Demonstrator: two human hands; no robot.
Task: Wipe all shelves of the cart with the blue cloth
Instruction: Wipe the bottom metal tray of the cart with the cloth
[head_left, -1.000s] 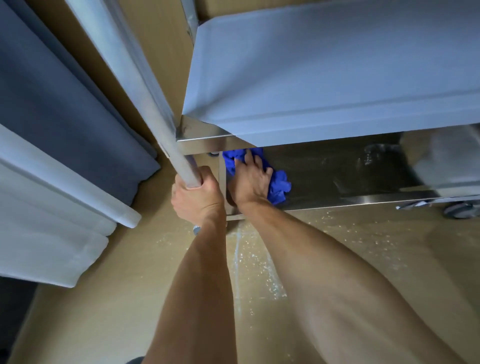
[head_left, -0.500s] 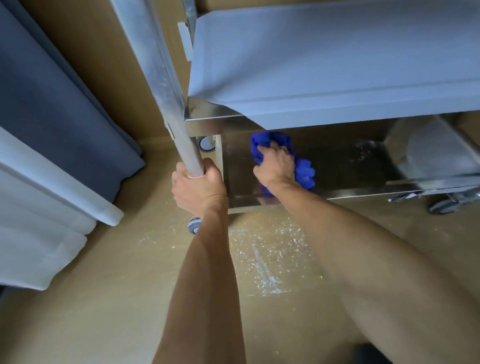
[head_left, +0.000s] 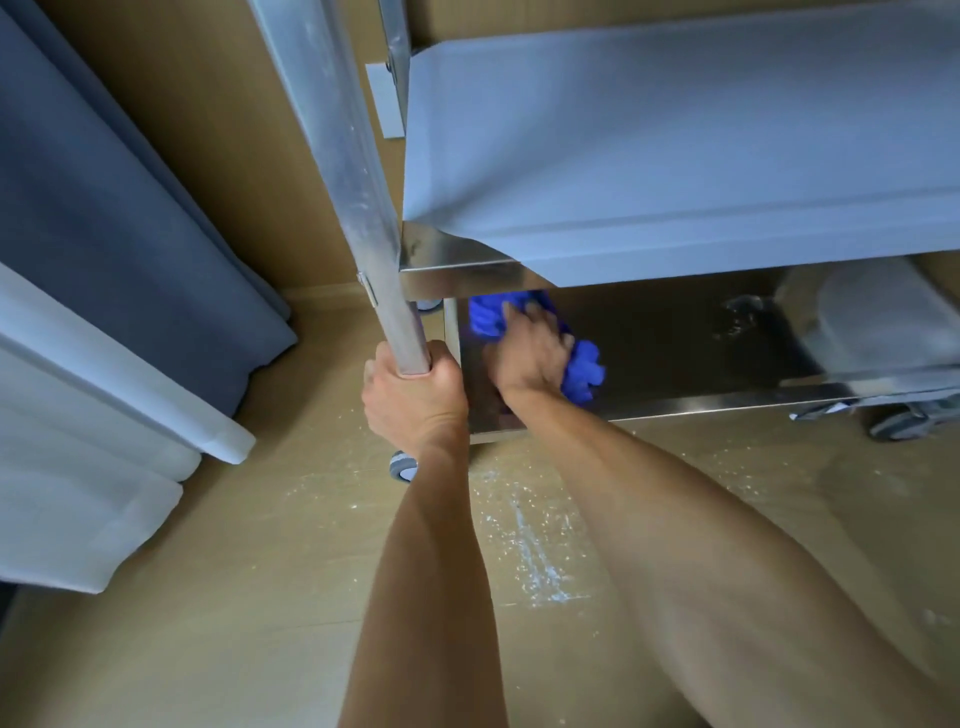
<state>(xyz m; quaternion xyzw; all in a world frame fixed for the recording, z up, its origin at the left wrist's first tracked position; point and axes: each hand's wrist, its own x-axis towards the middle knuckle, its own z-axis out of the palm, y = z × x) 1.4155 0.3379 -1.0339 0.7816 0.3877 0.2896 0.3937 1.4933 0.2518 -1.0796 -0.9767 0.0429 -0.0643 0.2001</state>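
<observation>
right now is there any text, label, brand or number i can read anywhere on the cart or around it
None: no readable words, numbers or brand marks show anywhere.
The cart's post, upper shelf and bottom shelf are bare metal.
The blue cloth under the right hand is plain.
A small pale plate behind the post looks blank.

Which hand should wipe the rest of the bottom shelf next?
The right hand: it already presses the blue cloth on the bottom shelf. The left hand is busy gripping the cart's post, probably steadying the cart.
</observation>
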